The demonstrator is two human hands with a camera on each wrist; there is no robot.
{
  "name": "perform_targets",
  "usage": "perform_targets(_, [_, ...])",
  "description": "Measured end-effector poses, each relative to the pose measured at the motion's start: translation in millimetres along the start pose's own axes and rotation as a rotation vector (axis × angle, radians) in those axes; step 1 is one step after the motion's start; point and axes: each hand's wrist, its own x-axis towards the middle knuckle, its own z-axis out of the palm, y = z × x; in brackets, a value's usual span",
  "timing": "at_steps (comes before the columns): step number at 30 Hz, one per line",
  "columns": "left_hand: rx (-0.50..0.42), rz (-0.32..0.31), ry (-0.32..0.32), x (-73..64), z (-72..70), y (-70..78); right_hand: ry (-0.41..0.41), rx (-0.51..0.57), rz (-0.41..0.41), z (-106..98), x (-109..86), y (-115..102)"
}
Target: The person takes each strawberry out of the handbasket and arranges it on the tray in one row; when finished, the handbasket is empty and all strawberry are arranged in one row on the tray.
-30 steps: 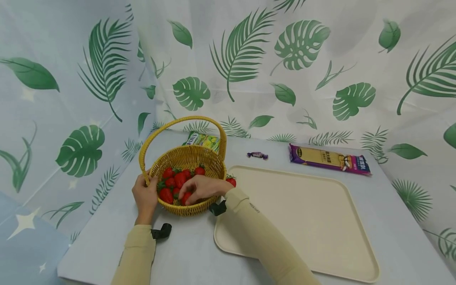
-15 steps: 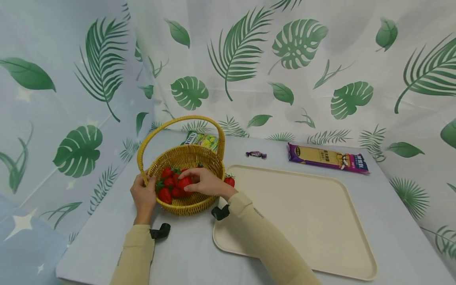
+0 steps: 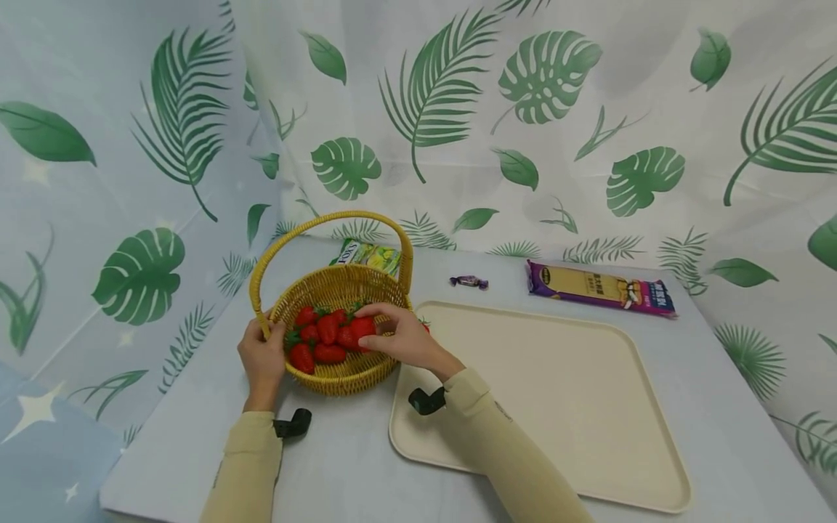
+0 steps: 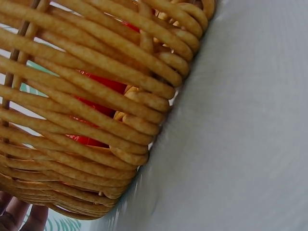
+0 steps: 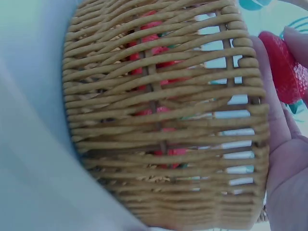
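Observation:
A yellow wicker basket [image 3: 344, 379] with a tall arched handle stands on the table, several red strawberries [image 3: 329, 354] heaped inside. At its left side my left hand [image 3: 263, 356] grips the rim by the foot of the handle; in the left wrist view only its fingertips [image 4: 34, 217] show past the weave. Over the right part of the basket, my right hand [image 3: 408, 338] pinches one strawberry [image 5: 284, 70] between thumb and fingers. The right wrist view shows that strawberry just above the rim. Another strawberry [image 3: 425, 326] is mostly hidden behind the right hand.
A beige tray [image 3: 543, 407] lies right of the basket, under the right forearm. Behind it are a purple-wrapped candy [image 3: 468, 282] and a long purple-and-gold packet [image 3: 598, 288]. A green FOX'S bag [image 3: 371, 256] lies behind the basket. Leaf-patterned cloth walls surround the table.
My right hand has lifted a strawberry from the heap in the basket and moved up and to the right with it. The left hand keeps its grip on the basket.

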Motion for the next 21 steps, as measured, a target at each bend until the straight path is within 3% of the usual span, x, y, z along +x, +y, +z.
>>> perform_targets(5, [-0.009, -0.014, -0.005, -0.5, 0.0, 0.5, 0.080, 0.031, -0.018, -5, -10.2, 1])
perform_targets(12, [-0.013, -0.005, -0.013, -0.9, -0.4, 0.4, 0.169, 0.026, -0.052, -15, -30.2, -24])
perform_targets(21, [-0.022, -0.013, -0.016, -1.5, -0.3, 0.0, 0.304, 0.088, -0.026, -34, -42.7, -11])
